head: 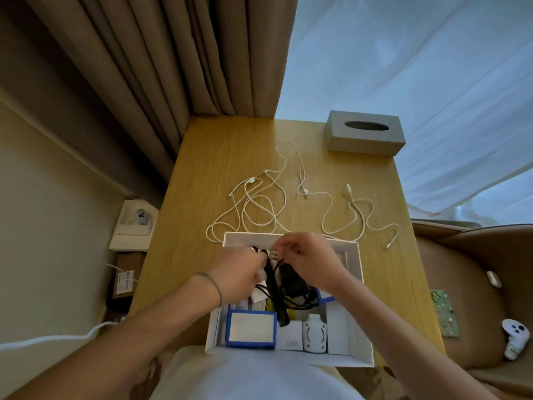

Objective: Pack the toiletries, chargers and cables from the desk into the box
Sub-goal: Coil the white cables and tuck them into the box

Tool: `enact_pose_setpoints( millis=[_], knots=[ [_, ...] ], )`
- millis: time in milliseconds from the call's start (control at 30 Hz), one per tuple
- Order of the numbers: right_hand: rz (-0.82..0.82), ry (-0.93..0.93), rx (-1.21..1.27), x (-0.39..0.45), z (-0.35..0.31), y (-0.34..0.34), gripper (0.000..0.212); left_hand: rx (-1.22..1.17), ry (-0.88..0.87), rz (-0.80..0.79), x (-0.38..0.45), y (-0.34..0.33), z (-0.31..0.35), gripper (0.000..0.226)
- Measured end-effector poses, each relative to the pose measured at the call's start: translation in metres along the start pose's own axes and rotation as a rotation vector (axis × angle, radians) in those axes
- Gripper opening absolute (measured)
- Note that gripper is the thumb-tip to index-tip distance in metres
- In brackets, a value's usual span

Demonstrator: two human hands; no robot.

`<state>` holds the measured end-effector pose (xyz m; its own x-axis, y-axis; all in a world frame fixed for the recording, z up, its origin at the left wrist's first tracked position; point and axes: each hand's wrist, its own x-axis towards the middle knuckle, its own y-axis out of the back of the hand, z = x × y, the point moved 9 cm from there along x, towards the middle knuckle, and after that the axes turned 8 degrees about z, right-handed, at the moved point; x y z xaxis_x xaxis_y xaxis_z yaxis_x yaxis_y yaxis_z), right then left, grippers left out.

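A white box (354, 272) stands on the wooden desk (207, 168) near its front edge. Inside lie a blue-edged packet (250, 329), white chargers (315, 334) and a black charger with tangled black cables (291, 284). My left hand (236, 277) and my right hand (308, 258) are both over the box, fingers curled on the black cable bundle between them. Beyond the box, white cables (259, 203) lie in loose loops, and another white cable (363, 215) lies to the right.
A grey tissue box (364, 137) sits at the desk's far right corner. Curtains hang behind. Left of the desk is a white stand with a small grey device (140, 217) and cardboard boxes. A brown seat at the right holds a white controller (516, 339).
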<state>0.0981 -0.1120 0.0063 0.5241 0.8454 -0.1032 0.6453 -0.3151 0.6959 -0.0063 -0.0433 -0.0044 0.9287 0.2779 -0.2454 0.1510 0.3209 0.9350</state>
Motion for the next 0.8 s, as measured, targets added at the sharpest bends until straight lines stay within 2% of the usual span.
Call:
enact_pose_setpoints(
  millis=[100,200,333,433,533,733,800],
  knots=[
    [0.089,-0.102,0.103,0.031,0.008,0.032,0.023,-0.097,0.023,0.252,0.027,0.052,-0.009,0.006],
    [0.143,-0.221,0.167,0.062,0.025,0.047,0.026,-0.041,0.07,0.314,0.067,0.067,-0.02,0.012],
    [0.152,-0.358,0.225,0.091,0.054,0.047,0.02,0.042,0.026,0.192,0.121,0.052,-0.016,0.015],
    [0.15,-0.393,0.226,0.101,0.071,0.047,0.022,0.13,-0.046,0.036,0.147,0.024,-0.009,0.028],
    [0.131,-0.395,0.219,0.102,0.085,0.047,0.022,0.276,-0.124,-0.034,0.164,-0.003,0.0,0.038],
    [0.13,-0.38,0.258,0.094,0.101,0.055,0.022,0.669,-0.267,-0.22,0.184,-0.046,0.008,0.023],
    [0.123,-0.371,0.277,0.091,0.104,0.058,0.021,0.701,-0.291,-0.285,0.188,-0.056,0.008,0.021]
  ],
)
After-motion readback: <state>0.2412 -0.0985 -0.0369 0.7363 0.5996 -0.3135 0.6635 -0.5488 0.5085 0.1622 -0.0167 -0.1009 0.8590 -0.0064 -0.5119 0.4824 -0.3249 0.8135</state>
